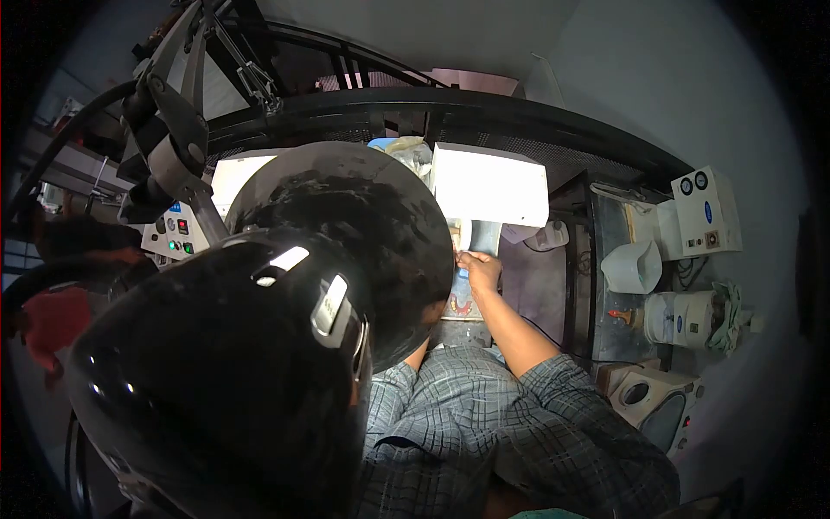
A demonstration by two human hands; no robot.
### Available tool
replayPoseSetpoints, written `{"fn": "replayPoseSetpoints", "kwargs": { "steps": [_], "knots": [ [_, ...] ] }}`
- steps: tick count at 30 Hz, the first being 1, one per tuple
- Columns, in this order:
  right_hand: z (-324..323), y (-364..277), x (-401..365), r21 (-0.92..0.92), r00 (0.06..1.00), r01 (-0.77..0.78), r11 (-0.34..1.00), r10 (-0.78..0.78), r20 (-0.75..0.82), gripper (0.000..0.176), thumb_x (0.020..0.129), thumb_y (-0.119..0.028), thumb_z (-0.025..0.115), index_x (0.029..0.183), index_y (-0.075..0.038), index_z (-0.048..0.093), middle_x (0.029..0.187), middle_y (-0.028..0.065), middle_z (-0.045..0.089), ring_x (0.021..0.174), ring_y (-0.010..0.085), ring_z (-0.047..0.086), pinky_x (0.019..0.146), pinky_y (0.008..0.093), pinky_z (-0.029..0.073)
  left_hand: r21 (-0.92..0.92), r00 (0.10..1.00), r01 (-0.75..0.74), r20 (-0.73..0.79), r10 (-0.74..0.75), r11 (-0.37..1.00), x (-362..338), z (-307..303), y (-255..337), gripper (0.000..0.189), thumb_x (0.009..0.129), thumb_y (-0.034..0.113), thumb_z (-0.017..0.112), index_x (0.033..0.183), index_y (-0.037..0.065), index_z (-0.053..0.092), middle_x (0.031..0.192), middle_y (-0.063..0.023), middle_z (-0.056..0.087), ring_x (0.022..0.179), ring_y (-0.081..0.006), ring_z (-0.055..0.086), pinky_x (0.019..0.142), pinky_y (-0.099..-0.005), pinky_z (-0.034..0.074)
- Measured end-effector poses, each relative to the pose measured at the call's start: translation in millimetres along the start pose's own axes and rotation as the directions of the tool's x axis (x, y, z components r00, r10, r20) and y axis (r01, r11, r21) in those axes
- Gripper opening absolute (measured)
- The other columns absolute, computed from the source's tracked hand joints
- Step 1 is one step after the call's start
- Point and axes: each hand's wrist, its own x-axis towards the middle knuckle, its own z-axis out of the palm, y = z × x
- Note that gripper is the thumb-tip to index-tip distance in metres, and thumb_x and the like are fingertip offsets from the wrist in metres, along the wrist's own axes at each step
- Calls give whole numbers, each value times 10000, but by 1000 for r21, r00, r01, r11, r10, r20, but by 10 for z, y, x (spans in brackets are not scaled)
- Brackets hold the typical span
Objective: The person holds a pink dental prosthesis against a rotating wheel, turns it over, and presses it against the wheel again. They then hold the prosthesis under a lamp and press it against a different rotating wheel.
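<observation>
Head view shows a narrow pale plate (pixel 465 304) lying with its long axis running from the person's chest straight away toward a white box-shaped housing (pixel 490 183). Its far end points under that housing and its near end points back at the plaid shirt. It sits on the dark tabletop (pixel 538 292), just beside the rim of a big black dome (pixel 346 233) that hides its left edge. The right hand (pixel 481 270) reaches forward on a bare forearm, elbow bent and low. The plaid sleeve (pixel 553 381) is pushed up to the elbow, with the wrist nearly straight and the knuckles up. Its fingers curl down onto the plate's far end, touching a small blue piece (pixel 463 276) there; whether they pinch it or only press on it I cannot tell. The left hand is out of sight behind the dome. The plate looks flat and light grey, with small reddish marks near the middle; finer detail is too small to read. Well apart to the right stand a white jug (pixel 633 266) and a white box with two dials (pixel 706 212). A panel of coloured buttons (pixel 175 235) shows at the left.
</observation>
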Motion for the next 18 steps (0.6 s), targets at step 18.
{"fn": "replayPoseSetpoints", "kwargs": {
  "steps": [18],
  "knots": [
    [14,117,92,115,998,-66,991,68,-9,106,728,23,614,816,81,613,709,101,626,586,143,583,569,239,470,77,1000,2,-6,-2,997,0,35,116,63,764,-66,491,773,-26,539,675,-86,576,528,-124,513,465,-244,410]
  ]
}}
